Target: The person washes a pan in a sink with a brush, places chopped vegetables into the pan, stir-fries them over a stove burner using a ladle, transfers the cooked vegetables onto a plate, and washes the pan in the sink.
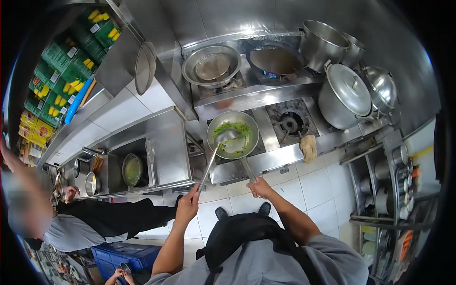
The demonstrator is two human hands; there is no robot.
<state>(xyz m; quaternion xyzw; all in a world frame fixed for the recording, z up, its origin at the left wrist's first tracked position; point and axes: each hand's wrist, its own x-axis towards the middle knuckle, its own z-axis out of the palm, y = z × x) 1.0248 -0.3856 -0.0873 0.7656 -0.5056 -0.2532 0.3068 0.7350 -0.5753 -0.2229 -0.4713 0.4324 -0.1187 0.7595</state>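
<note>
A round metal pan (251,146) sits on the front left burner, with chopped green vegetables (242,129) in it. My right hand (259,187) is wrapped round the pan's handle. In my left hand (188,204) is the long handle of a metal ladle (226,136), whose bowl rests among the greens inside the pan.
Right of the pan is a bare burner (290,123) with a cloth (308,148) by it. Behind stand a wok (275,59), a basin (190,66) and a lidded pot (339,97). Another person (90,223) is by the left sink; another person's hands (121,275) show below.
</note>
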